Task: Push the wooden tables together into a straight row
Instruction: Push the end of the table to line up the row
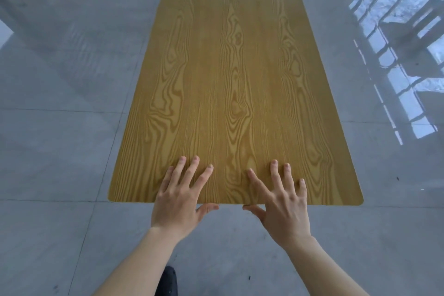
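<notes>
A long rectangular wood-grain table (230, 84) stretches straight ahead over a glossy grey tiled floor (60, 127). The left hand (179, 196) and right hand (281, 202) lie open on its near edge, fingers spread flat on top, thumbs hooked under. This looks like the pushing step; next calls for a steady, even shove forward, though no second table is clearly visible.

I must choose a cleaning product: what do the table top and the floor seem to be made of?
Table top: wood or wood-look laminate, yellow-brown, matte; bold grain loops show, but real wood cannot be confirmed. Floor: large grey tiles, probably polished stone or ceramic; thin joint lines and mirror-like window reflections show.
</notes>
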`<state>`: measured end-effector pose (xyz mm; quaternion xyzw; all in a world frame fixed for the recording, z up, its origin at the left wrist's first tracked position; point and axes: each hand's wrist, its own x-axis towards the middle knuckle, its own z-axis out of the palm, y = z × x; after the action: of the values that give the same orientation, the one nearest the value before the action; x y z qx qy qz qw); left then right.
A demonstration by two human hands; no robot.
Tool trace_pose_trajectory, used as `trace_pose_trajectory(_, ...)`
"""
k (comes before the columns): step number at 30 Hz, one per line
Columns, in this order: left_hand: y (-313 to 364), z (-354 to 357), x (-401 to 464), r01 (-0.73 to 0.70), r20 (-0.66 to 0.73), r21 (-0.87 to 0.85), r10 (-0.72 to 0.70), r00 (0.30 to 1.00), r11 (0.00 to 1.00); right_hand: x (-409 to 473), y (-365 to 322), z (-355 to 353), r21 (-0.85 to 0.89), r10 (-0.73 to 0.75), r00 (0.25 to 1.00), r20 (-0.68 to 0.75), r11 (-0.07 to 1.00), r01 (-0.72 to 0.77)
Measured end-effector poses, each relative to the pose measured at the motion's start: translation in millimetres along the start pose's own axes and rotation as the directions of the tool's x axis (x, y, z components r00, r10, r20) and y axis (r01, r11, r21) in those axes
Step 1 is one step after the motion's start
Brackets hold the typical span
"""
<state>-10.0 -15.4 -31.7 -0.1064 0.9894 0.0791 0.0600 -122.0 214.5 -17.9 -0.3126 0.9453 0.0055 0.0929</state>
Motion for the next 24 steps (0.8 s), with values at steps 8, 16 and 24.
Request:
trace_pose_trajectory(8, -12.1, -5.9, 24.7, 0.007, 0.055, 0.029, -0.009, 0.998, 1.000, 27.0, -2.0, -3.0, 0.043, -0.001, 1.000, -0.022, 0.999, 0.002)
trace_pose_trajectory(16, -23.9, -10.7, 58.6, 0.022, 0.067, 0.027, -0.023, 0.997, 0.999, 63.8, 0.6, -7.5, 0.032, -0.017, 1.000, -0.012, 0.999, 0.017)
trace_pose_trajectory(24, -30.7, -15.1, 98.7, 0.015, 0.086, -0.032, -0.012, 0.996, 0.999, 107.9, 14.6, -6.9, 0.078, 0.002, 1.000, 0.022, 0.997, -0.004)
